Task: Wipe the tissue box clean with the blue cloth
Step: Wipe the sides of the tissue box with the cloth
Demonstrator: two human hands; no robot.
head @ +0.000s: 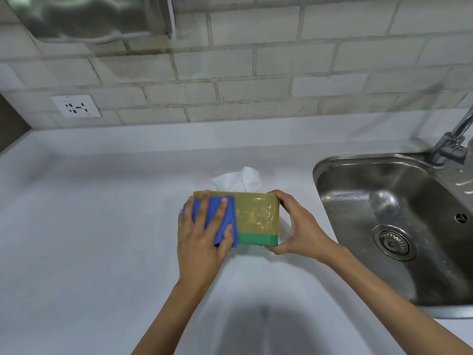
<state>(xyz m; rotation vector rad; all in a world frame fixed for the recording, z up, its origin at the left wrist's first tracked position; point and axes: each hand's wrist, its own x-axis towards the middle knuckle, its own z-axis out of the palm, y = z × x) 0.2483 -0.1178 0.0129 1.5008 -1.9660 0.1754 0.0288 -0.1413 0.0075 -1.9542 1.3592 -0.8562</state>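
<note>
The tissue box is olive-yellow with a green band along its near edge and a shiny plastic wrap. It is tipped so a broad face looks up at me, and white tissue sticks out on its far side. My left hand presses the folded blue cloth flat on the left part of that face, fingers spread over it. My right hand grips the box's right end, thumb at the far corner and fingers under the near corner.
The box is held over a white countertop. A steel sink with a drain and a tap lies at the right. A tiled wall with a power socket stands behind.
</note>
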